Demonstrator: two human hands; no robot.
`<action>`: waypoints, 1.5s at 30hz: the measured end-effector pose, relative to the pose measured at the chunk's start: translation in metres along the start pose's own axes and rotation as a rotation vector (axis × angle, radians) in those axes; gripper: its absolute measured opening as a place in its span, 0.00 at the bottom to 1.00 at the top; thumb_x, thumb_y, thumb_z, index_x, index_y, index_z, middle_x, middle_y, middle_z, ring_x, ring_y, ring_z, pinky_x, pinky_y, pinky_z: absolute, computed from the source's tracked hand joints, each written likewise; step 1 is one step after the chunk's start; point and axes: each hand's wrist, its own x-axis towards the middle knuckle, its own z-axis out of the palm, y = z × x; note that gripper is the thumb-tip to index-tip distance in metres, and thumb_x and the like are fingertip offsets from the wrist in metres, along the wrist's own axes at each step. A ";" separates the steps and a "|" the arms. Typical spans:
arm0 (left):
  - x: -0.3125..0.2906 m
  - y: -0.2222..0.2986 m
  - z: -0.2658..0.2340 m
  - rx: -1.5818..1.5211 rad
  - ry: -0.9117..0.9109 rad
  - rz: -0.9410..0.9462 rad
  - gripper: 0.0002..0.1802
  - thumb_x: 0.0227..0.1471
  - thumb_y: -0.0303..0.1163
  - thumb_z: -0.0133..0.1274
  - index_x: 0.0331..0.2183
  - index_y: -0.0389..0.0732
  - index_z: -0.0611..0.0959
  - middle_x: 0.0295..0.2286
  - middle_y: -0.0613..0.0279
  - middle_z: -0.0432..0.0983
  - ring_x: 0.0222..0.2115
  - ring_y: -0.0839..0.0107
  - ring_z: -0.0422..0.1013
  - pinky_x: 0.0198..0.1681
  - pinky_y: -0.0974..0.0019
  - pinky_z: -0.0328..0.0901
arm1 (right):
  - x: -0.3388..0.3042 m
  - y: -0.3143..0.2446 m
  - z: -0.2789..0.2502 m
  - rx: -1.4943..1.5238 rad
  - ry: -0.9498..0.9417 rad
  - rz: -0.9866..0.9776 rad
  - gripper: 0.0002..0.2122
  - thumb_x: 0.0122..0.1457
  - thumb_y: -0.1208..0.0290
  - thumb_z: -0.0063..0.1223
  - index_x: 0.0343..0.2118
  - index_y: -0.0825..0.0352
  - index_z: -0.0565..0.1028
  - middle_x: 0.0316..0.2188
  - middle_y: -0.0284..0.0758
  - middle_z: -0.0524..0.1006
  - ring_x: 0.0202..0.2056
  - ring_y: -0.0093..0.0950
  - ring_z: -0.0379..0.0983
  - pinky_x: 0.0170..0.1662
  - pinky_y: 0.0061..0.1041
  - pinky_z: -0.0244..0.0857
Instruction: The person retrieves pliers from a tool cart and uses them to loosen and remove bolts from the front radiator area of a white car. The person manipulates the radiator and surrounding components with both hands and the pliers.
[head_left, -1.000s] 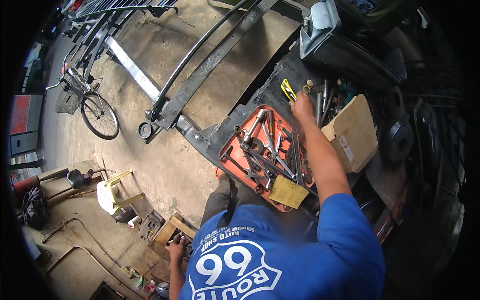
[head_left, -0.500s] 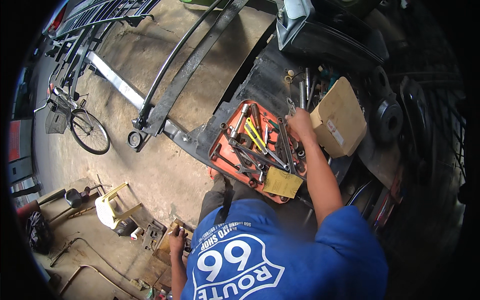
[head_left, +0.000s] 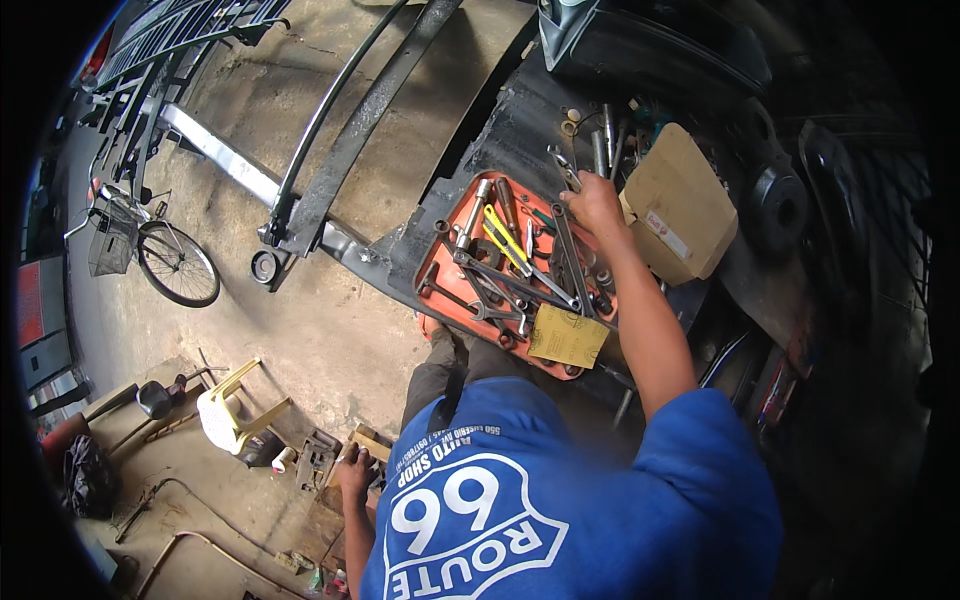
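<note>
My right hand (head_left: pixel 597 205) reaches to the far right edge of an orange-red tray (head_left: pixel 462 212), closed round a shiny metal tool with a forked end (head_left: pixel 565 168), too small to name surely. Inside the tray lie a yellow utility knife (head_left: pixel 506 240), a silver socket tool (head_left: pixel 475 212), a brown-handled tool (head_left: pixel 506 200) and several wrenches (head_left: pixel 567 255). A yellow-brown sandpaper sheet (head_left: pixel 568 337) rests over the tray's near edge. Low at my left side, my left hand (head_left: pixel 354 476) has curled fingers; a small dark thing shows there, too unclear to name.
An open cardboard box (head_left: pixel 680 205) stands right of the tray, beside metal tubes (head_left: pixel 603 140) on a dark panel. Metal bars (head_left: pixel 360 130) cross beyond. A bicycle (head_left: pixel 178 262) and a pale yellow stool (head_left: pixel 228 415) are on the left, with wooden blocks (head_left: pixel 322 535) near my left hand.
My right hand and the metal tool have shifted slightly away from me and left, the tool now showing more clearly. My left hand stays low with curled fingers. The view has tilted slightly.
</note>
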 end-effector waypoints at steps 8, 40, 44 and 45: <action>0.021 -0.018 0.014 0.056 -0.121 0.032 0.33 0.62 0.35 0.53 0.62 0.28 0.64 0.47 0.46 0.77 0.39 0.59 0.79 0.38 0.65 0.73 | -0.109 0.044 -0.009 -0.042 -0.204 0.133 0.15 0.56 0.64 0.62 0.39 0.72 0.78 0.32 0.54 0.79 0.38 0.51 0.77 0.44 0.43 0.68; 0.059 0.026 -0.373 -0.709 0.087 0.618 0.37 0.56 0.40 0.59 0.62 0.34 0.69 0.52 0.44 0.75 0.52 0.60 0.74 0.57 0.60 0.66 | -0.279 -0.605 0.278 -0.118 -0.640 -0.687 0.13 0.58 0.65 0.61 0.28 0.71 0.73 0.20 0.43 0.77 0.23 0.33 0.76 0.30 0.36 0.67; 0.015 0.096 -0.486 -1.113 -0.530 1.090 0.49 0.51 0.50 0.62 0.63 0.28 0.64 0.55 0.42 0.71 0.57 0.56 0.69 0.62 0.59 0.61 | -0.272 -0.702 0.332 0.079 -0.934 -0.428 0.20 0.62 0.57 0.58 0.22 0.71 0.76 0.17 0.38 0.77 0.21 0.25 0.75 0.25 0.29 0.68; 0.009 0.111 -0.512 -1.161 -0.675 1.161 0.51 0.50 0.52 0.63 0.63 0.27 0.64 0.55 0.41 0.71 0.57 0.56 0.68 0.62 0.60 0.60 | -0.270 -0.726 0.347 0.157 -1.033 -0.375 0.20 0.63 0.56 0.58 0.22 0.70 0.76 0.17 0.37 0.77 0.21 0.25 0.75 0.25 0.27 0.68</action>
